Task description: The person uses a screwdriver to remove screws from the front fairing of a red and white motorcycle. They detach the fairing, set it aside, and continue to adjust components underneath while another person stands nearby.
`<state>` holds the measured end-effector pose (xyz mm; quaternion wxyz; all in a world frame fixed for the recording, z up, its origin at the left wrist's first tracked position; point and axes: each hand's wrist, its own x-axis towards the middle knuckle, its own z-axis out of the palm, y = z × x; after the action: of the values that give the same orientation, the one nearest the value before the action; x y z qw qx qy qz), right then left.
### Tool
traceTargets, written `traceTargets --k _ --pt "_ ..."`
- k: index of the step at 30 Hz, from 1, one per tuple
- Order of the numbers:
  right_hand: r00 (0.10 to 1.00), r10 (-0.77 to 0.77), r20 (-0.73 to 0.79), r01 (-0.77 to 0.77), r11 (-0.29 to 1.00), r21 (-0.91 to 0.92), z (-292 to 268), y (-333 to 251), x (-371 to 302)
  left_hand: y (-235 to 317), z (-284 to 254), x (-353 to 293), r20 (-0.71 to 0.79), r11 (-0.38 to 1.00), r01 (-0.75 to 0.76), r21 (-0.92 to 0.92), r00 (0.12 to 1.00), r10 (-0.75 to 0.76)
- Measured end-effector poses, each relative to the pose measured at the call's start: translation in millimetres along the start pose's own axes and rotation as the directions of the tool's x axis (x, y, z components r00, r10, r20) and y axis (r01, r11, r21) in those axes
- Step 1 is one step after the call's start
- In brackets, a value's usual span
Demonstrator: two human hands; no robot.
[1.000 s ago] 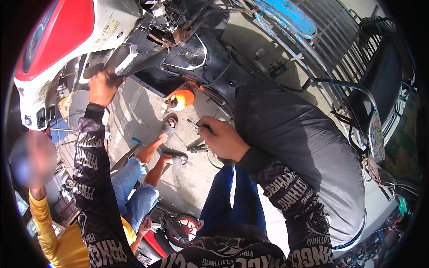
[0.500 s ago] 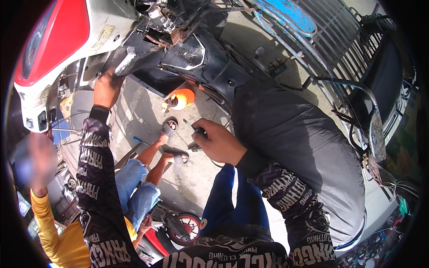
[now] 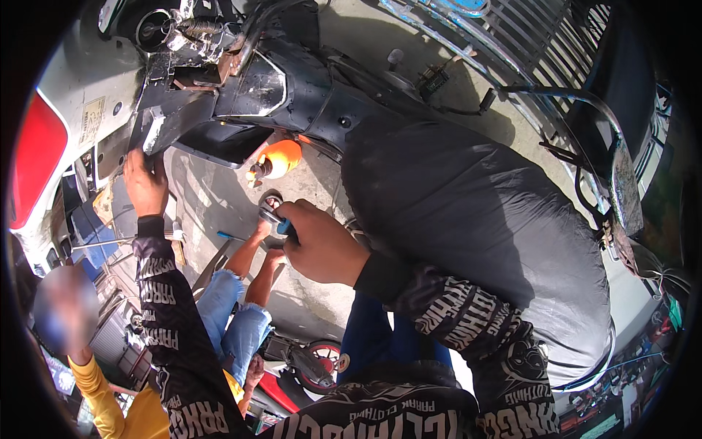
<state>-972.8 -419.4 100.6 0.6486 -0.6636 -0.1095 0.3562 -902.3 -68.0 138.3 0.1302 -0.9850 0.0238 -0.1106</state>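
My left hand (image 3: 146, 184) grips the lower edge of a dark plastic panel (image 3: 175, 121) on the scooter's front, with its fingertips partly hidden against it. My right hand (image 3: 322, 241) is closed around a screwdriver (image 3: 284, 226) with a blue handle; its metal shaft points up and to the left, clear of the scooter. The scooter's white-and-red front cover (image 3: 44, 157) hangs to the left of my left hand. Above both hands the scooter's dark middle body (image 3: 300, 95) runs toward its seat, which has a loose black cover (image 3: 468, 219).
An orange spray bottle (image 3: 281, 159) stands on the concrete floor under the scooter. A person in a yellow shirt (image 3: 131, 410) and torn jeans is close at the left. A metal sidecar frame (image 3: 541, 91) stands at the upper right. Behind lies a motorcycle's red wheel (image 3: 325, 358).
The view has shifted, and the scooter's front now shows farther left. My right hand has moved left with the screwdriver. My left hand stays at the panel's edge.
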Motion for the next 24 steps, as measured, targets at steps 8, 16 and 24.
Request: traceTargets --k 8,16,24 --pt "0.978 0.089 0.191 -0.141 0.949 0.281 -8.2 -24.8 0.5 19.3 7.5 2.7 -0.023 0.969 0.169 0.181 0.986 -0.167" --pt "0.973 0.106 0.205 -0.17 0.929 0.329 -14.5 -35.5 2.0 19.1 13.0 0.1 -0.063 0.95 0.203 0.239 0.979 -0.193" --pt "0.992 0.055 0.117 -0.106 0.864 0.491 -8.8 -35.5 -5.5 15.3 23.2 0.0 -0.144 0.946 0.146 0.289 0.984 -0.108"
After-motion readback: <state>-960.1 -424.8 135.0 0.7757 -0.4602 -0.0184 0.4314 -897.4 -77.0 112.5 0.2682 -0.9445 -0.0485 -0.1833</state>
